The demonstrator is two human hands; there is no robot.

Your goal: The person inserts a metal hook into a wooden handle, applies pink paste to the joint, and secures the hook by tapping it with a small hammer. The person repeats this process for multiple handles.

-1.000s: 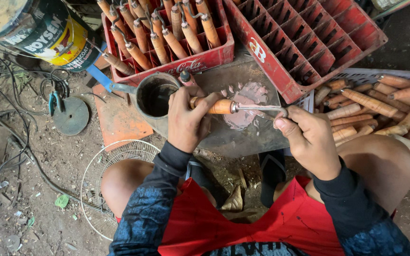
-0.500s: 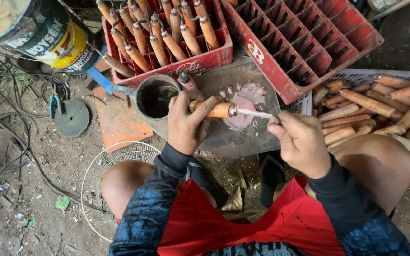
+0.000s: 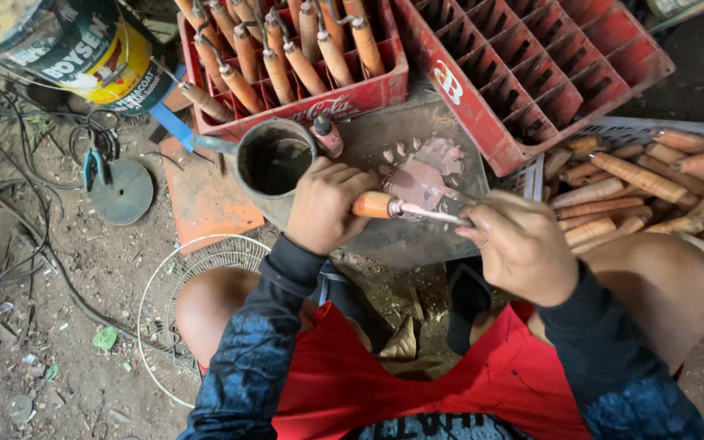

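Left hand (image 3: 327,204) grips wooden handle (image 3: 375,204); right hand (image 3: 523,248) pinches its metal rod (image 3: 433,215). Tin cup (image 3: 275,163) at 10 o'clock.

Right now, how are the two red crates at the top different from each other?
The left red crate has wooden-handled tools standing in its cells; the right red crate shows only bare compartments. The left crate sits nearly square to the camera and is cut off at the top edge, while the right crate lies turned at an angle. The left crate stands behind the dark cup; the right crate borders the pile of loose wooden handles. Both are red plastic with gridded cells.
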